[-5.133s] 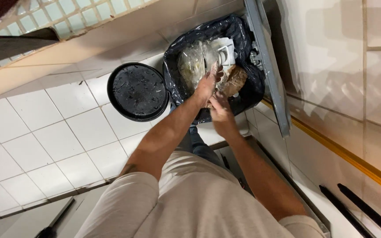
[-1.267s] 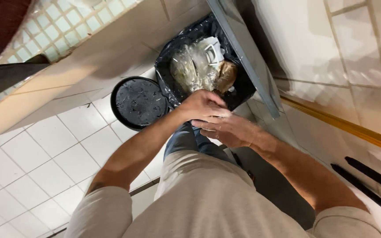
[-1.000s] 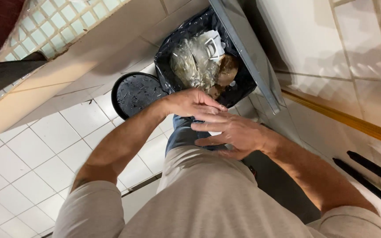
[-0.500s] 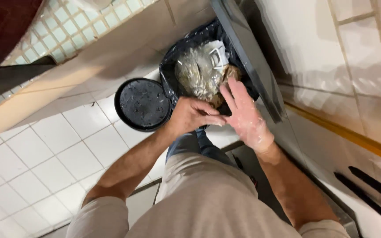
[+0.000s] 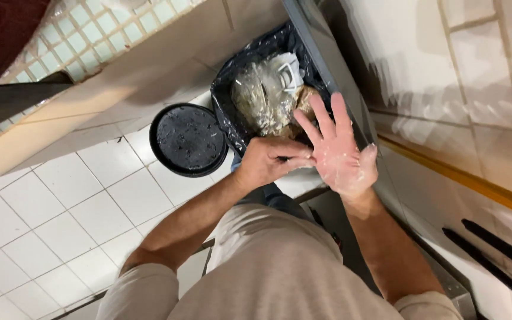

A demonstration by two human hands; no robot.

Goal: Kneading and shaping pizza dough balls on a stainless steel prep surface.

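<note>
right hand (image 5: pixel 342 157) spread flat, fingers wide, holding nothing, over bin's near rim | left hand (image 5: pixel 265 163) pinching its palm edge | bin (image 5: pixel 226 106) bag-lined, full | round black lid (image 5: pixel 188 139) left of bin

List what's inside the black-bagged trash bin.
Inside the trash bin: a crumpled clear plastic bag, white packaging, brown scraps. Anything deeper is covered.

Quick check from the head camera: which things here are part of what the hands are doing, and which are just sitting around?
In hand:
- right hand, spread open, palm smeared
- left hand, fingers at the right palm
- bin with black liner beneath, holding a clear bag

Lying about:
- round black lid on the floor tiles
</note>
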